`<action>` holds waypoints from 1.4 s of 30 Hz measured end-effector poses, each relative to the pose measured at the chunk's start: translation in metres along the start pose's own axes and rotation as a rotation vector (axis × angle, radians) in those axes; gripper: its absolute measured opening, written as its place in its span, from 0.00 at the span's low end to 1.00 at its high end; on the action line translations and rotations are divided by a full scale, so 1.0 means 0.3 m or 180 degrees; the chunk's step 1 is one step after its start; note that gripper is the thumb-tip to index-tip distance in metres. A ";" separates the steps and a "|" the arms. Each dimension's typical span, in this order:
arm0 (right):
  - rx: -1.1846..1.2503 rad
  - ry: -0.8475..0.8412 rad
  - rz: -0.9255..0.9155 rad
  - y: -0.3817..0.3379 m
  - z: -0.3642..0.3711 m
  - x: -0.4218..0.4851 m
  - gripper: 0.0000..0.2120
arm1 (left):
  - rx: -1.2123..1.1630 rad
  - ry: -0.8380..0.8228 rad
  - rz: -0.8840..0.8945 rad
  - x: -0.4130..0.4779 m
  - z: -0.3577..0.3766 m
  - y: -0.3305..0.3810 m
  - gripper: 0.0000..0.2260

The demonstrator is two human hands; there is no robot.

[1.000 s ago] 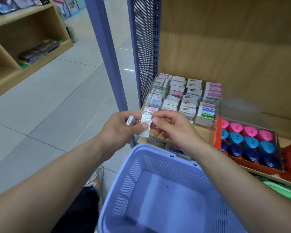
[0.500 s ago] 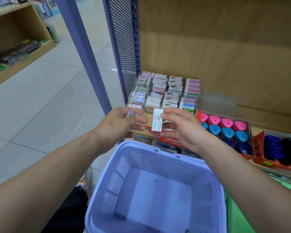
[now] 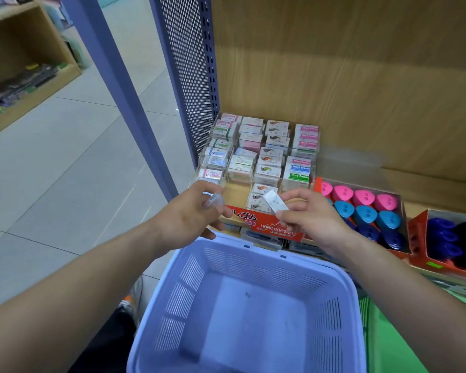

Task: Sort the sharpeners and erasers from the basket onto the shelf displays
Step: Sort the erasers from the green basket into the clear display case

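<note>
My right hand (image 3: pixel 310 219) pinches a small white eraser (image 3: pixel 274 201) just in front of the clear eraser display (image 3: pixel 258 157) on the shelf. My left hand (image 3: pixel 191 219) holds a small clear-wrapped item (image 3: pixel 213 200) at its fingertips, near the display's front left corner. The lilac basket (image 3: pixel 189 267) sits below both hands and looks empty inside. Pink, light blue and dark blue sharpeners (image 3: pixel 363 211) fill an orange box to the right of the erasers.
A second orange box (image 3: pixel 417 232) with dark blue and black sharpeners stands at the far right. A perforated purple shelf panel (image 3: pixel 189 76) and post (image 3: pixel 113 76) rise on the left. Tiled floor and another wooden shelf (image 3: pixel 24 63) lie beyond.
The two hands have moved apart. The white eraser went from between both hands into my right hand alone and tilted; my left hand drew back left with its wrapped item.
</note>
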State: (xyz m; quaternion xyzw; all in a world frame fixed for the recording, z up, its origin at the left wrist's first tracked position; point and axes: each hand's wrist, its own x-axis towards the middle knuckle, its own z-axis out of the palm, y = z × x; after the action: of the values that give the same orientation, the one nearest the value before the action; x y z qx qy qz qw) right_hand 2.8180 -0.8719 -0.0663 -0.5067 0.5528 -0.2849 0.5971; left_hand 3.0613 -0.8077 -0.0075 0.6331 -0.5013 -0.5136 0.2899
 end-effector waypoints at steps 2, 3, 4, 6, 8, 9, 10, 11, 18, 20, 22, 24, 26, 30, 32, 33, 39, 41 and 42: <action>0.0005 0.0091 -0.0129 -0.020 -0.012 0.029 0.14 | 0.0157 0.0037 0.0020 0.004 -0.011 0.004 0.05; 0.0035 0.0124 -0.0199 -0.034 -0.013 0.051 0.13 | 0.0226 0.0070 0.0027 0.006 -0.016 0.004 0.05; 0.0019 0.0164 -0.0280 -0.050 -0.009 0.081 0.12 | 0.0248 0.0128 0.0032 0.011 -0.021 0.001 0.05; -0.0134 0.0310 -0.0458 -0.082 0.009 0.163 0.11 | 0.0167 0.0287 0.0037 0.019 -0.032 -0.008 0.05; -0.0268 0.0530 -0.0556 -0.108 0.036 0.268 0.11 | 0.0071 0.0444 0.0040 0.029 -0.045 -0.020 0.04; -0.0332 0.0645 -0.0569 -0.120 0.051 0.323 0.11 | 0.0035 0.0496 0.0031 0.033 -0.054 -0.026 0.03; -0.0433 0.0733 -0.0588 -0.132 0.067 0.374 0.12 | 0.0011 0.0528 0.0021 0.035 -0.062 -0.033 0.03; -0.0555 0.0789 -0.0625 -0.140 0.082 0.424 0.12 | 0.0000 0.0552 0.0024 0.038 -0.070 -0.041 0.05; -0.1636 0.1215 -0.1026 -0.157 0.149 0.584 0.03 | -0.0145 0.0626 0.0048 0.044 -0.086 -0.067 0.07; -0.2073 0.1342 -0.1240 -0.142 0.158 0.594 0.04 | -0.0140 0.0715 0.0043 0.049 -0.084 -0.061 0.05; -0.2496 0.1430 -0.1462 -0.123 0.162 0.598 0.06 | -0.0189 0.0809 0.0011 0.050 -0.079 -0.055 0.06; -0.2790 0.1393 -0.1562 -0.106 0.160 0.600 0.08 | -0.0241 0.0883 0.0005 0.051 -0.077 -0.055 0.07; -0.2754 0.1252 -0.1588 -0.103 0.153 0.587 0.09 | -0.0288 0.0906 0.0009 0.047 -0.079 -0.055 0.07; -0.1851 0.0630 -0.1566 -0.157 0.153 0.419 0.09 | -0.0494 0.0834 0.0020 0.034 -0.083 -0.037 0.10; -0.1318 0.0035 -0.1483 -0.184 0.167 0.276 0.07 | -0.0575 0.0797 0.0072 0.029 -0.080 -0.022 0.11; -0.1015 -0.0253 -0.1378 -0.191 0.175 0.207 0.07 | -0.0601 0.0774 0.0099 0.025 -0.079 -0.017 0.12; -0.0211 -0.0666 -0.1101 -0.146 0.203 0.008 0.08 | -0.0716 0.0586 0.0102 -0.004 -0.046 -0.011 0.12; -0.0240 -0.0628 -0.0990 -0.114 0.201 -0.015 0.07 | -0.0746 0.0525 0.0071 -0.010 -0.025 -0.029 0.12; -0.0225 -0.0674 -0.0910 -0.097 0.199 -0.026 0.08 | -0.0672 0.0519 0.0054 -0.010 -0.018 -0.045 0.12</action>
State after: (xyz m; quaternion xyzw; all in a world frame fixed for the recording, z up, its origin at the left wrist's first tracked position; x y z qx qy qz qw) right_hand 2.8793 -0.8571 -0.0441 -0.6280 0.4188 -0.2924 0.5872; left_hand 3.0709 -0.8012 -0.0167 0.6345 -0.4245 -0.5079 0.3990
